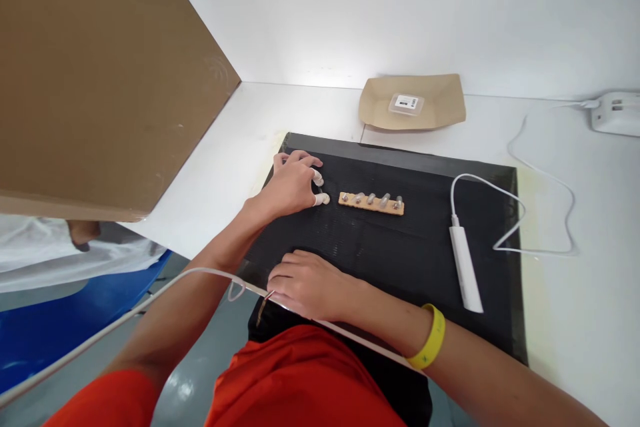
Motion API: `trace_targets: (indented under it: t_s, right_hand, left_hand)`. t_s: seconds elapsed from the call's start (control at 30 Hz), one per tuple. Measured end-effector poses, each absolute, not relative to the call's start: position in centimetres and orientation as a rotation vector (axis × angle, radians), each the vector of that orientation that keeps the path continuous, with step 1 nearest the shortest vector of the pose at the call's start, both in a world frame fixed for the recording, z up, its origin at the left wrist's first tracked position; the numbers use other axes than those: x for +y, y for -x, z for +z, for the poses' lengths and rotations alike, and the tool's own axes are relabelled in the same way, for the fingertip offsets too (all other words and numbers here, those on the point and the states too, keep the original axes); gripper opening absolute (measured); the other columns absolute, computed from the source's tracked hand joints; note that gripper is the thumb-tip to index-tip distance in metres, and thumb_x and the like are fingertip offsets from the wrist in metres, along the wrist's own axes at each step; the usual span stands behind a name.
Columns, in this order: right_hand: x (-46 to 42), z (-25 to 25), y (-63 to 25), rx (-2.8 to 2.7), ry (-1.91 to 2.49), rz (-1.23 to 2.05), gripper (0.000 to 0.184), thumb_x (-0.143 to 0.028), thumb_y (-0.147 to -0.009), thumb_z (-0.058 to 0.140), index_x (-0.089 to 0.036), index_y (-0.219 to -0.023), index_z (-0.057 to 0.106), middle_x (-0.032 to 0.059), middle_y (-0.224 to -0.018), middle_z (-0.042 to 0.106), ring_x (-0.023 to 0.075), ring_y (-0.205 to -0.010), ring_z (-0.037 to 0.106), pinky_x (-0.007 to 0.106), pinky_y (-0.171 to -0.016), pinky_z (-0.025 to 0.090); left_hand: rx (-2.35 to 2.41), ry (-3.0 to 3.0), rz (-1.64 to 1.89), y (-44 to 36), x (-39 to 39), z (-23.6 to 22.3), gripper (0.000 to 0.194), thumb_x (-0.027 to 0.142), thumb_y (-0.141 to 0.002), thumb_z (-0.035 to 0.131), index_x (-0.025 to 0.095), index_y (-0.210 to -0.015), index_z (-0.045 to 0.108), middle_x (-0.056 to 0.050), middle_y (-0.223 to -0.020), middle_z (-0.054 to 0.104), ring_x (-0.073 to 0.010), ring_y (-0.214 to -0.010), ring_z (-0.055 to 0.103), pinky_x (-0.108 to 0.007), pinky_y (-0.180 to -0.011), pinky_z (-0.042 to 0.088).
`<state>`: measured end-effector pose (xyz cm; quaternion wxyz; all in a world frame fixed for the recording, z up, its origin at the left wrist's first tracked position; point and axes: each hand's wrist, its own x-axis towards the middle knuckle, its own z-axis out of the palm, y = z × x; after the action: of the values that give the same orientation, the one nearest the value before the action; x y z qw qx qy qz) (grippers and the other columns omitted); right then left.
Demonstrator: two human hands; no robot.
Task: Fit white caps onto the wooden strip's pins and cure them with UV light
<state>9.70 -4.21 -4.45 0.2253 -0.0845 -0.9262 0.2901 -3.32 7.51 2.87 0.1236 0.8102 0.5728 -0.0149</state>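
My left hand (296,183) is over the left part of a black mat (415,253), with white covers on its thumb and index finger. These two fingertips are bent toward each other around a small greyish piece (321,190) too small to name. Just right of them lies a corrugated cardboard strip (371,205) with several small clear and metallic pieces in a row. Curled at the mat's front edge is my right hand (311,285). A thin brownish, shiny thing (264,307) pokes out below its fingers; what it is I cannot make out.
Behind the mat stands a brown paper tray (440,103) holding a clear labelled box (407,104). A white stick-shaped device (466,270) with a cable lies on the right. There is a power strip (617,113) at far right. A large cardboard panel (100,67) blocks the left.
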Motion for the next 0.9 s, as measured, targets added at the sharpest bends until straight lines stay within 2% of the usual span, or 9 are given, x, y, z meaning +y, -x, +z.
trace_targets:
  t_s: [0.23,0.33,0.5,0.57,0.8,0.9]
  right_hand:
    - [-4.2,-4.5,-9.7,-2.571,0.235,0.805,0.027,-0.030,-0.112,0.050,-0.017,-0.105,0.073,0.0050,-0.105,0.078,0.0186,-0.095,0.060,0.033,-0.089,0.042]
    - [-4.2,-4.4,-9.7,-2.566,0.243,0.804,0.029,-0.030,-0.112,0.049,-0.017,-0.104,0.073,0.0049,-0.106,0.079,0.0188,-0.095,0.059,0.034,-0.088,0.041]
    - [-4.3,-4.6,-9.6,-2.561,0.250,0.806,0.025,-0.030,-0.111,0.052,-0.017,-0.106,0.073,0.0049,-0.107,0.079,0.0189,-0.095,0.059,0.034,-0.089,0.042]
    - [-4.3,-4.6,-9.6,-2.558,0.245,0.814,0.025,-0.030,-0.111,0.052,-0.017,-0.106,0.073,0.0047,-0.107,0.079,0.0187,-0.095,0.059,0.034,-0.090,0.042]
    - [-4.2,-4.4,-9.6,-2.564,0.252,0.807,0.024,-0.029,-0.110,0.053,-0.017,-0.104,0.073,0.0052,-0.106,0.078,0.0186,-0.095,0.060,0.034,-0.088,0.042]
    - [-4.2,-4.3,-9.7,-2.565,0.253,0.813,0.024,-0.030,-0.110,0.053,-0.017,-0.104,0.073,0.0046,-0.105,0.079,0.0188,-0.095,0.060,0.034,-0.089,0.042]
  left_hand:
    - [1.682,-2.254,-0.061,3.2,7.7,3.2,0.020,0.036,-0.079,0.088,0.019,-0.081,0.077,-0.008,-0.148,0.064,-0.0375,-0.144,0.045,-0.056,-0.114,0.027]
    - [1.689,-2.250,-0.007,3.4,7.3,3.1,0.021,0.036,-0.082,0.086,0.019,-0.080,0.074,-0.008,-0.147,0.064,-0.0360,-0.144,0.045,-0.056,-0.113,0.029]
    - [1.759,-2.344,0.027,3.7,6.3,3.0,0.028,0.042,-0.088,0.083,0.019,-0.104,0.077,-0.013,-0.147,0.063,-0.0371,-0.143,0.045,-0.056,-0.111,0.030]
    - [1.770,-2.372,0.005,3.9,6.0,2.9,0.029,0.045,-0.092,0.079,0.020,-0.108,0.079,-0.013,-0.147,0.064,-0.0378,-0.142,0.045,-0.057,-0.110,0.029]
    - [1.843,-2.310,0.091,3.5,5.3,2.1,0.039,0.056,-0.100,0.065,0.023,-0.091,0.082,-0.010,-0.133,0.074,-0.0350,-0.131,0.053,-0.059,-0.105,0.030]
    - [1.927,-2.261,0.141,3.1,5.0,1.9,0.037,0.057,-0.097,0.068,0.022,-0.098,0.081,-0.012,-0.133,0.074,-0.0368,-0.127,0.054,-0.060,-0.102,0.032]
